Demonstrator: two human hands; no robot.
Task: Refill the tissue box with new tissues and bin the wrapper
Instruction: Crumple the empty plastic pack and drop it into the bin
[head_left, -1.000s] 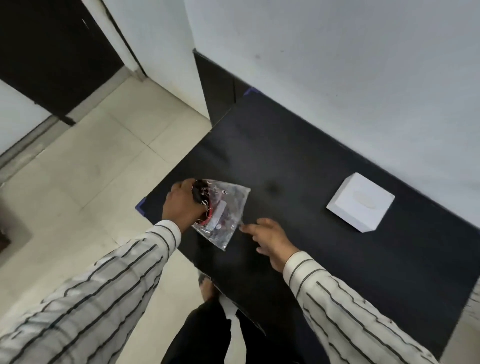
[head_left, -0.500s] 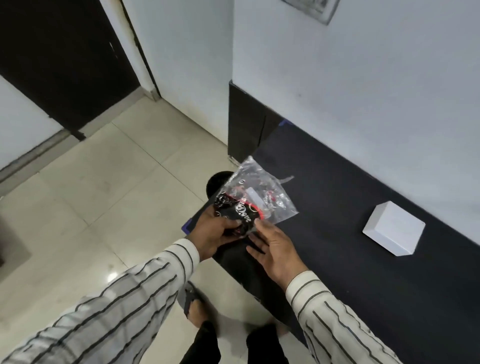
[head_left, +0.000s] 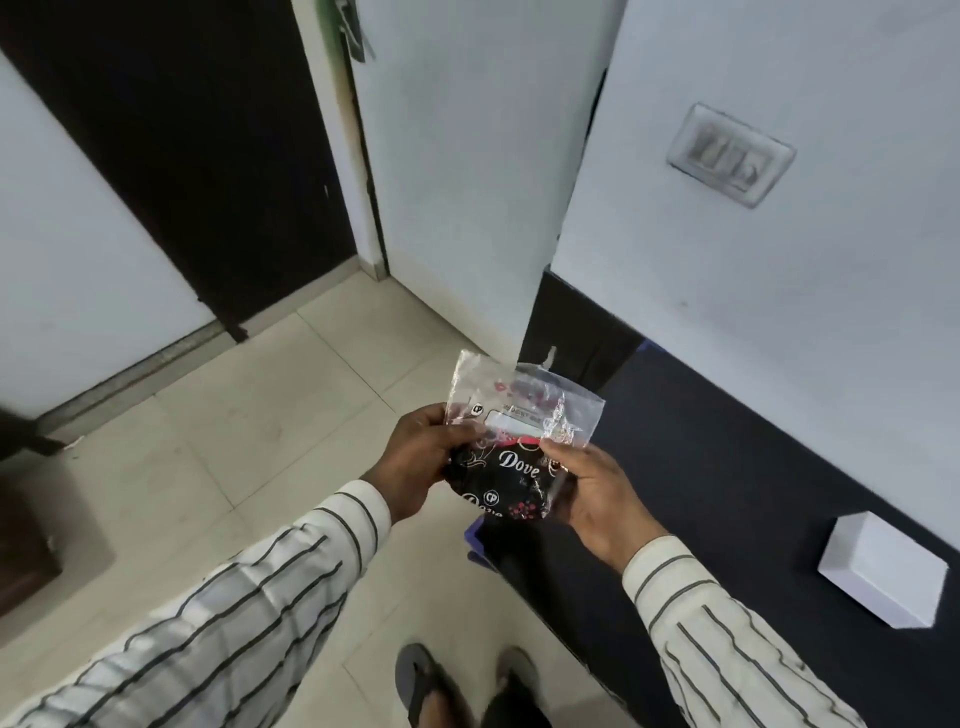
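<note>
The wrapper (head_left: 519, 441) is held up in the air by both hands, past the left end of the black tabletop (head_left: 727, 467). The left hand (head_left: 415, 462) has its grip closed on the wrapper's left edge; the right hand (head_left: 592, 488) has its grip pinched on the right edge. The white tissue box (head_left: 883, 569) is seen on the tabletop, well apart to the right.

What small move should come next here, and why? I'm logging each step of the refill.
Probably crumple the wrapper smaller. Both hands hold it in the air: the left hand at its dark printed end, the right hand at its side, and its clear upper half looks flat and empty. The tissue box sits closed on the table. No bin is in view, so compacting comes first.
</note>
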